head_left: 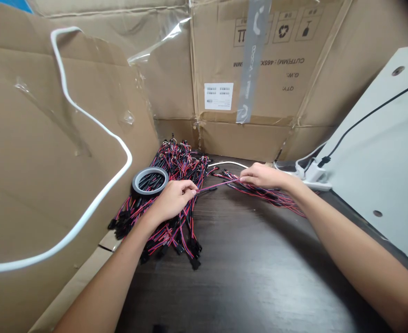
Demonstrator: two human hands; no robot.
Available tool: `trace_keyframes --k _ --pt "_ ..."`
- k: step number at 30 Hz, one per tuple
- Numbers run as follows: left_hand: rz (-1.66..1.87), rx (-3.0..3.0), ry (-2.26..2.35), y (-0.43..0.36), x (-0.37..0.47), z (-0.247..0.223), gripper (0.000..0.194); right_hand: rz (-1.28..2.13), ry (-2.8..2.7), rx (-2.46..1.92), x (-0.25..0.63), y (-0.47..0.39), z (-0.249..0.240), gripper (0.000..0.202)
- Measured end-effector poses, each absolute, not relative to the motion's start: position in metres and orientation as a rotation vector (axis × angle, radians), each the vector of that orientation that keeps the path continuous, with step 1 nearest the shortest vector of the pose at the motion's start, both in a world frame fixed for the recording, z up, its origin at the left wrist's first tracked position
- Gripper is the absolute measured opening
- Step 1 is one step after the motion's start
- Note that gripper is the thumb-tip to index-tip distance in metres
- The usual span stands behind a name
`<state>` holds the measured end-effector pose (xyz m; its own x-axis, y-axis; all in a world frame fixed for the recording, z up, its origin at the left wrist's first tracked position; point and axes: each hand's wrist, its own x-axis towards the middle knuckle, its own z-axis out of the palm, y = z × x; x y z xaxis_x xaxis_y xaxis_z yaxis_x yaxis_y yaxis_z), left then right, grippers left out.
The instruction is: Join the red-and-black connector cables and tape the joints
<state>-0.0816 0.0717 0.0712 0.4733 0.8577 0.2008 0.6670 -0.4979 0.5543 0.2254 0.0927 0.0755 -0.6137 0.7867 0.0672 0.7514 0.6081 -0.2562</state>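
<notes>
A thin red and dark wire (218, 186) stretches nearly straight between my two hands, above the table. My left hand (176, 196) pinches one end of it, in front of a heap of wire harnesses (179, 162) with black connectors. My right hand (261, 175) pinches the other end, over a flatter bundle of red and dark wires (273, 196) lying to the right. A short black piece (209, 189) shows beside the wire near my left fingertips. On the heap, left of my left hand, rests a grey and black roll of tape (150, 181).
Cardboard walls (169, 83) stand behind and on the left. A white cable (120, 143) hangs along the left wall. At the right, a power strip (317, 182) with plugged-in cords lies by a white panel (380, 148). The dark wood-grain table (225, 277) spreads in front.
</notes>
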Motion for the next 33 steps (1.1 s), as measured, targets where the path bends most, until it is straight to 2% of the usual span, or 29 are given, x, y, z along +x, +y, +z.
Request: trace_keyframes --k 9,17,21,29,33 --pt "0.582 2.427 1.281 0.071 -0.084 0.073 0.023 0.263 -2.732 -1.155 0.221 0.095 0.068 0.033" --pt "0.451 2.579 1.211 0.068 -0.080 0.070 0.030 0.678 -2.740 -1.283 0.220 0.097 0.058 0.030" --pt "0.410 2.615 1.214 0.070 -0.081 0.067 0.032 0.777 -2.755 -1.285 0.221 0.098 0.056 0.029" --pt "0.405 2.676 1.185 0.067 -0.080 0.065 0.032 0.813 -2.799 -1.316 0.218 0.092 0.056 0.024" --pt "0.438 2.658 1.201 0.067 -0.080 0.068 0.032 0.626 -2.801 -1.346 0.212 0.085 0.066 0.020"
